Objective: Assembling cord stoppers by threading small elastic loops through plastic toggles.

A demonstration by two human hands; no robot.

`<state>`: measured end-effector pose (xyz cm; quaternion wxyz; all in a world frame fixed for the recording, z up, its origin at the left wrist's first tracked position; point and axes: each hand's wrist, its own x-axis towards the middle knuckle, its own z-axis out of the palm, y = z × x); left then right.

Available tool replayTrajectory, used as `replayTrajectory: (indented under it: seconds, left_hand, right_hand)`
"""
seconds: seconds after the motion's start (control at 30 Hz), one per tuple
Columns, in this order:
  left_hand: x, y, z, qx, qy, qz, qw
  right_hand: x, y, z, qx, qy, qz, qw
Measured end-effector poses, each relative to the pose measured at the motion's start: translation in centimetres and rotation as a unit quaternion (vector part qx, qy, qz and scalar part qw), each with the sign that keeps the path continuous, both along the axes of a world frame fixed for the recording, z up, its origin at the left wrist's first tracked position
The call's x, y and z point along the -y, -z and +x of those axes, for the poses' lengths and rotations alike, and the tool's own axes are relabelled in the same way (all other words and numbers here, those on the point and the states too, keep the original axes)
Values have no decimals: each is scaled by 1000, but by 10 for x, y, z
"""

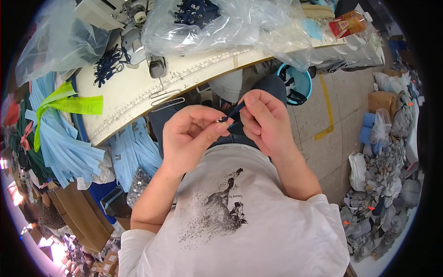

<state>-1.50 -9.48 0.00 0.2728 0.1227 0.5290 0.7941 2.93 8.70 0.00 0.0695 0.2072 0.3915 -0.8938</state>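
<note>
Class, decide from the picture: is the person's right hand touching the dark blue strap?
Touching. The head view shows the right hand pinching the dark blue strap, with no gap between them.

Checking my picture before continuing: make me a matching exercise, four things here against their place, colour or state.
Things:
1. Dark blue strap
2. Basket
3. Bottle
4. Neon strip

Descriptions:
A. turquoise
B. draped over light blue strips
C. held between left hand and right hand
D. at the picture's upper right

Pairs: 1-C; 2-A; 3-D; 4-B
</note>
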Motion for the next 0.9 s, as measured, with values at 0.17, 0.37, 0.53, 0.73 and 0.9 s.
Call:
replayTrajectory:
  seconds: [0.17, 0.37, 0.53, 0.73, 0.9]
  left_hand:
    - [-6, -10, 1, -42, -14, -22, 999]
    - [-4, -9, 3, -51, -18, -29, 998]
    - [-4, -2, 4, -79, -65, -11, 995]
    - [-1, -6, 4, -97, -60, -16, 993]
    - [3, -8, -1, -195, -79, -71, 975]
  right_hand:
    - [0, -6, 2, -65, -29, 87, 994]
    - [5, -10, 2, -86, -15, 138, 987]
    - [3, -9, 2, -88, -9, 104, 991]
    - [4, -17, -2, -74, -8, 95, 993]
    - [10, -24, -4, -104, -26, 103, 989]
